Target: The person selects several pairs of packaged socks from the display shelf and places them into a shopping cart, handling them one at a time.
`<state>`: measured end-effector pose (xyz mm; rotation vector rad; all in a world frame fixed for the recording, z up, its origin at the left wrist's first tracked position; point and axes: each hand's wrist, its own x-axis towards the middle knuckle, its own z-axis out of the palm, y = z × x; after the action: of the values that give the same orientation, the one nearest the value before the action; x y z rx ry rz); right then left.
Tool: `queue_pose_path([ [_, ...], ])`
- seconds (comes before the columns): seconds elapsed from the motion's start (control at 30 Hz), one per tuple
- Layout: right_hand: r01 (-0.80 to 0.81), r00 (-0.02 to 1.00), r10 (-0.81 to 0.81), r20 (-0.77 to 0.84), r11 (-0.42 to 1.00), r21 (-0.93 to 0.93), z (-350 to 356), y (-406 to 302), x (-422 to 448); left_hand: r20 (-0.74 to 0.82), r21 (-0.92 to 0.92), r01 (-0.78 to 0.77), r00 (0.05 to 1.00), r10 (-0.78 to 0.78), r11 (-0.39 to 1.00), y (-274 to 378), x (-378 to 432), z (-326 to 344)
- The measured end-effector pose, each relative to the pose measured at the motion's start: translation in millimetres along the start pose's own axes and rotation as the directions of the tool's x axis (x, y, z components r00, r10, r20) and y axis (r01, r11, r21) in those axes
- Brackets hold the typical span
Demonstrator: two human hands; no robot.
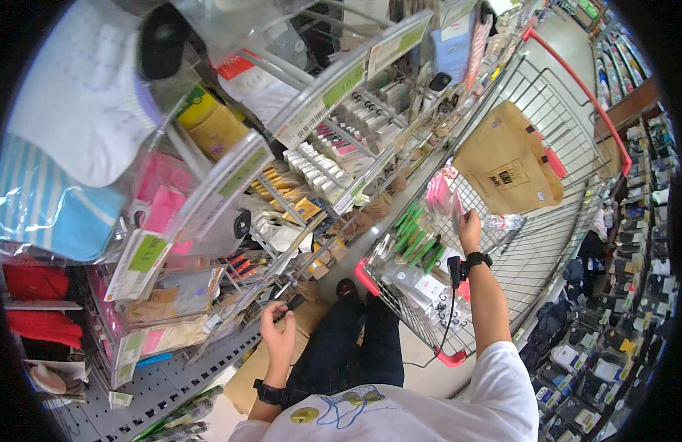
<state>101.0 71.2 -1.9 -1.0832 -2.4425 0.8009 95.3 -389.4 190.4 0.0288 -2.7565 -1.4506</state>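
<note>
My right hand (pixel 469 231) reaches down into a wire shopping cart (pixel 531 282) and pinches the edge of a pink package in clear plastic (pixel 441 194). Just right of those fingers lies a clear plastic bottle (pixel 502 222), below a large brown bag (pixel 504 166) with dark printing. Several packs with green strips (pixel 415 238) rest near my wrist. Closer to me in the cart are flat clear packs (pixel 429 287), partly hidden by my forearm. My left hand (pixel 279 332) hangs beside the sock racks, fingers loosely curled, thumb apart and nothing in it.
Hanging socks in clear packs (pixel 59 193) fill the rack on the left, with price-tag holders (pixel 318 99) jutting outward. Cardboard (pixel 307 320) lies by my legs. A shelf of packaged goods (pixel 611 309) lines the right. Cables run from the right wrist strap (pixel 476 259).
</note>
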Motion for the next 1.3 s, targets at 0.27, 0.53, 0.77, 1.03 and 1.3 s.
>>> queue_pose_path([
  [0.27,0.055,0.998,-0.053,-0.013,0.984,0.168,-112.4,-33.7,-42.4,0.182,-0.273,0.008,0.982,0.043,0.962,28.6,16.8,9.6],
  [0.53,0.133,0.991,-0.128,-0.034,0.947,0.292,-190.3,-118.2,-122.8,0.429,-0.311,-0.101,0.872,0.234,0.945,60.6,30.0,13.3],
  [0.77,0.040,0.960,-0.140,0.244,0.927,0.372,-194.9,-185.6,-167.7,0.691,-0.266,-0.208,0.640,0.337,0.941,88.3,18.2,28.5],
  [1.03,0.220,0.740,-0.591,0.322,0.664,0.714,-202.1,-260.4,-174.7,0.715,-0.300,-0.156,0.617,0.330,0.941,112.5,4.5,57.4],
  [1.3,0.160,0.577,-0.774,0.260,0.420,0.893,-212.8,-243.1,-150.8,0.684,-0.233,-0.224,0.654,0.323,0.947,122.0,6.6,74.6],
])
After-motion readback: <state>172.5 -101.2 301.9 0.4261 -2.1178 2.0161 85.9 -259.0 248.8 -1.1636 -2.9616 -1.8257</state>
